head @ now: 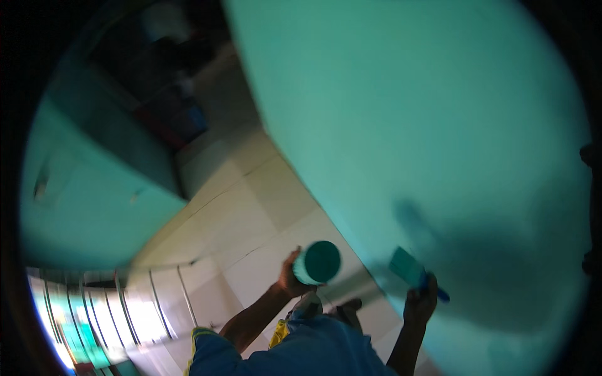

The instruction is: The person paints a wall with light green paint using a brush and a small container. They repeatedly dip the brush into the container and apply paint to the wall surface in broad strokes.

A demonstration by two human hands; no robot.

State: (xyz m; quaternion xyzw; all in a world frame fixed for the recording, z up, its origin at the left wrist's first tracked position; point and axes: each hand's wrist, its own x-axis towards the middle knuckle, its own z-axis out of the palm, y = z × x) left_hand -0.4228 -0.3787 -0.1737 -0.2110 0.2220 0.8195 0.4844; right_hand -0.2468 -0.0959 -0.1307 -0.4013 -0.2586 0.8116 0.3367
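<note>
A round container of green paint [322, 262] is in my left hand [290, 278], its open top facing up towards the camera. My right hand [420, 301] grips the blue handle of a flat paintbrush [407, 267] close to the green wall [423, 117]. Green colour covers the brush's wide end, which points up and to the left. Whether the bristles touch the wall cannot be told. Shadows of the arm and body fall on the wall around and beyond the brush.
A pale tiled floor [254, 202] runs along the wall's foot. On the left stands another green wall [94, 202], with metal bars [124, 305] below it against bright light. Dark, blurred objects lie at the upper left.
</note>
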